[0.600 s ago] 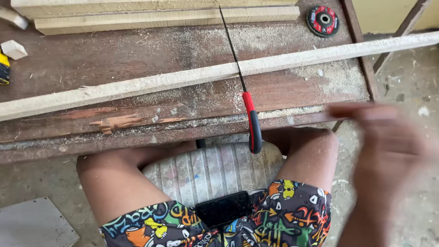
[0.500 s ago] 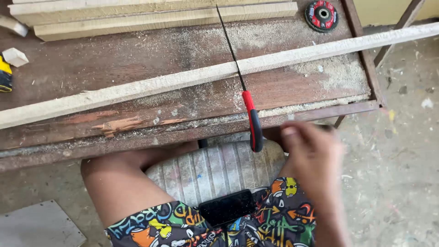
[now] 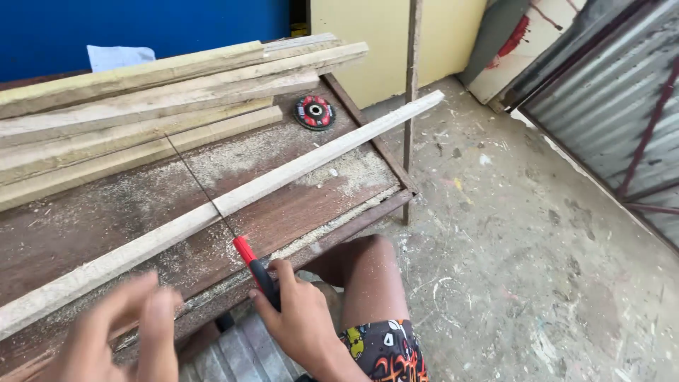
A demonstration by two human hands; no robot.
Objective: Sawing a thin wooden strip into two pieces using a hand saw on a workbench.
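Gripping the red-and-black handle of a thin-bladed saw (image 3: 240,249) at lower centre, the right hand (image 3: 300,318) is clamped shut on it; the blade lies across a long wooden strip (image 3: 233,201) on the sawdust-strewn table (image 3: 92,219). Blurred at lower left, the left hand (image 3: 117,332) shows spread, empty fingers.

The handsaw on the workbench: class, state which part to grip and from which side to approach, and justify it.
Grip the handsaw by its red-and-black handle, coming from the bench's near edge. The handle overhangs that edge toward the sitter, where the right hand wraps it; the thin blade runs away across the long wooden strip.
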